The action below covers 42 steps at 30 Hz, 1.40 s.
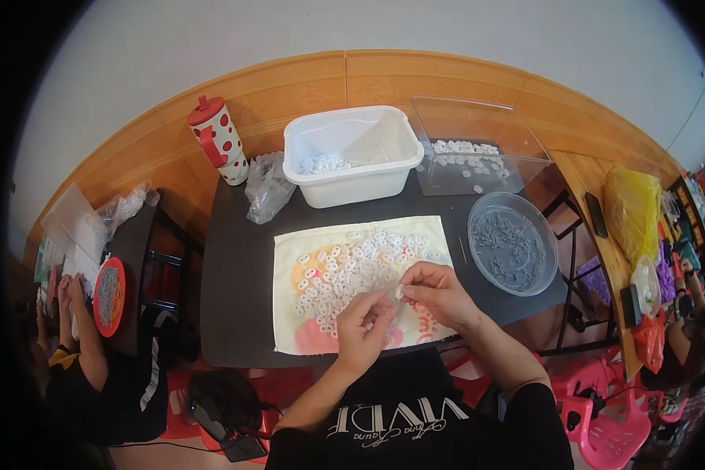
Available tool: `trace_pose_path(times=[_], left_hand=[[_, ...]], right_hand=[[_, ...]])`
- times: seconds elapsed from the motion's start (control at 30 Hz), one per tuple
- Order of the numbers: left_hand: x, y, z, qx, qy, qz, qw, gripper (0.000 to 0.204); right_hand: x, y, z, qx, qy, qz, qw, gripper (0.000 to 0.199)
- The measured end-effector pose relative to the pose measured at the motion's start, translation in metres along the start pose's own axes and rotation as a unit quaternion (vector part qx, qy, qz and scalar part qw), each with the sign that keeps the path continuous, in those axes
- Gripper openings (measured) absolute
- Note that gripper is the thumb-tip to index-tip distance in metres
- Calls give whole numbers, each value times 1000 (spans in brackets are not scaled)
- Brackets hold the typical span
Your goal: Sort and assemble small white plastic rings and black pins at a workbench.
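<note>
White tub [352, 157] of white rings [325, 164], round bowl [513, 243] of grey pieces [509, 247]

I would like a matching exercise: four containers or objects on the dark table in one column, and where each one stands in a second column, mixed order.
Things:
1. white tub
2. spotted bottle
3. round clear bowl
4. printed cloth

Places:
A. right of the cloth
B. under both hands
C. far left corner of the table
D. behind the cloth, in the middle

Pairs: 1-D, 2-C, 3-A, 4-B
</note>
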<state>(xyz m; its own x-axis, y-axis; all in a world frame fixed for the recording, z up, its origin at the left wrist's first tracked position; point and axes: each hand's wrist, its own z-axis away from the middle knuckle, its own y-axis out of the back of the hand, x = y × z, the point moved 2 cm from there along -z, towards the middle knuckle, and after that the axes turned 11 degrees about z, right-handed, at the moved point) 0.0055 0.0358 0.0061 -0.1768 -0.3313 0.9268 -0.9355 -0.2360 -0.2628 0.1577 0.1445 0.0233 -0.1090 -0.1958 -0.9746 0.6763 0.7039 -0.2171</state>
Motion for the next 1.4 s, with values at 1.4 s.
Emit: trace_pose_path(times=[1.4], left_hand=[[16, 10, 2, -19, -26, -219, 975, 16]], right_hand=[[-1, -28, -2, 87, 251, 738, 620, 13]])
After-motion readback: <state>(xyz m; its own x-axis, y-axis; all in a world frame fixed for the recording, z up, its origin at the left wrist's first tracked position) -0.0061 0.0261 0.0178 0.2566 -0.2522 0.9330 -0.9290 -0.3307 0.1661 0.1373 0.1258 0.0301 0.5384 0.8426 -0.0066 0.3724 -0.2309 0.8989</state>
